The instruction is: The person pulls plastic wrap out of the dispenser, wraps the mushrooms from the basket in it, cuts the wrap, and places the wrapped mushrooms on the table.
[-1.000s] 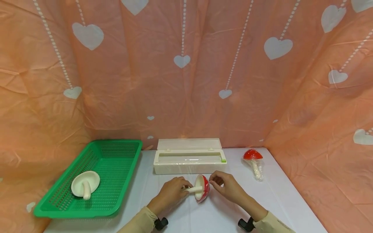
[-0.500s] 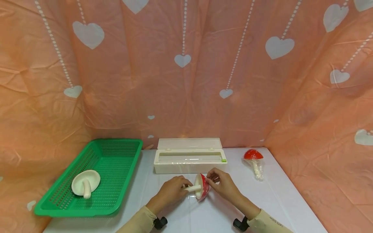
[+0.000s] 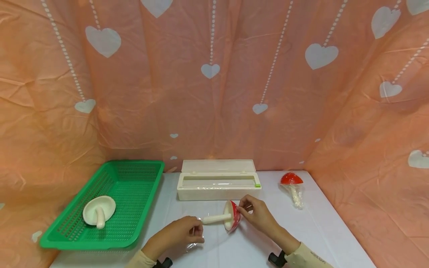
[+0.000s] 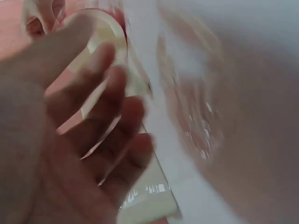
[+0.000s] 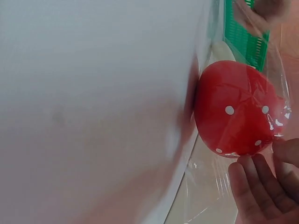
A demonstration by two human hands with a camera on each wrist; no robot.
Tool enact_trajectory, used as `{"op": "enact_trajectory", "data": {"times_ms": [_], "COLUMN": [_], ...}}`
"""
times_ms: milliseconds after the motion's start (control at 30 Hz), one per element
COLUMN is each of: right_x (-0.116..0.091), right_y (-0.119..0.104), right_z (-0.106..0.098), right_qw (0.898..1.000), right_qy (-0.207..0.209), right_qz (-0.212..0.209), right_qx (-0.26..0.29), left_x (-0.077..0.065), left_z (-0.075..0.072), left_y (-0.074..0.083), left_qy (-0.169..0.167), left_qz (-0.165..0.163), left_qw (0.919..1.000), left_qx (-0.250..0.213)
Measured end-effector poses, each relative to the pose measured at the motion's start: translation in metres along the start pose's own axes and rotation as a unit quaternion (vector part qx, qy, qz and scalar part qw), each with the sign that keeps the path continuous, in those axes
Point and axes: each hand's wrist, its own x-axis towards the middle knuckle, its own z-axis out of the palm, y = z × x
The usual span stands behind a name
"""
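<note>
The right hand [image 3: 258, 212] brings thumb and forefinger together in a pinch on clear film [image 5: 280, 116] at the rim of a red mushroom cap. The left hand [image 3: 181, 232], at the tip of the mushroom's stem, has loosely bent fingers; shiny film shows around it, but blur in the left wrist view means I cannot tell whether it grasps any. Between the hands, the toy mushroom [image 3: 219, 218] lies on its side, pale stem pointing left, white-dotted cap to the right.

Both arms reach in from the near edge in beige sleeves [image 3: 308, 257], a black wrist camera [image 3: 278, 259] on each. Just beyond the mushroom stands a long cream box [image 3: 219, 193], its lid raised at the far side and a green tab at its right end. Far right on the white table [image 3: 335, 230] lies a film-wrapped red mushroom [image 3: 292, 179]. To the left, a green basket [image 3: 83, 245] holds another mushroom [image 3: 90, 213], pale underside up. An orange cloth [image 3: 234, 126] with white hearts hangs behind.
</note>
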Motion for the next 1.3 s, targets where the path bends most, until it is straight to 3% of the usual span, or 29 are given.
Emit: {"op": "enact_trajectory", "data": {"times_ms": [133, 300, 633, 833, 967, 1100, 1200, 1300], "right_x": [-0.001, 0.0, 0.0, 0.001, 0.002, 0.004, 0.004, 0.004], "right_y": [0.001, 0.001, 0.003, 0.003, 0.002, 0.002, 0.002, 0.002], "right_z": [0.0, 0.002, 0.001, 0.001, 0.0, 0.0, 0.0, 0.0], "right_qw": [1.0, 1.0, 1.0, 0.999, 0.999, 0.999, 0.999, 0.999], "right_qy": [-0.003, -0.01, -0.022, -0.028, -0.031, -0.034, -0.037, -0.039], "right_qz": [0.003, -0.009, -0.017, -0.015, -0.015, -0.011, -0.005, 0.002], "right_qx": [-0.002, 0.0, -0.005, -0.007, -0.006, -0.008, -0.009, -0.008], "left_x": [-0.024, -0.036, -0.029, -0.016, -0.004, 0.008, 0.016, 0.024], "left_z": [-0.005, -0.006, -0.007, -0.016, -0.016, -0.014, -0.01, -0.004], "left_y": [-0.006, -0.012, -0.018, -0.021, -0.023, -0.02, -0.017, -0.015], "left_qy": [-0.039, -0.043, -0.01, 0.037, 0.09, 0.158, 0.206, 0.239], "left_qz": [-0.014, -0.007, -0.008, -0.03, -0.066, -0.095, -0.115, -0.124], "left_qw": [0.9987, 0.9985, 0.9999, 0.9978, 0.989, 0.9711, 0.9566, 0.9477], "left_qx": [0.028, 0.032, -0.004, -0.046, -0.098, -0.152, -0.171, -0.172]}}
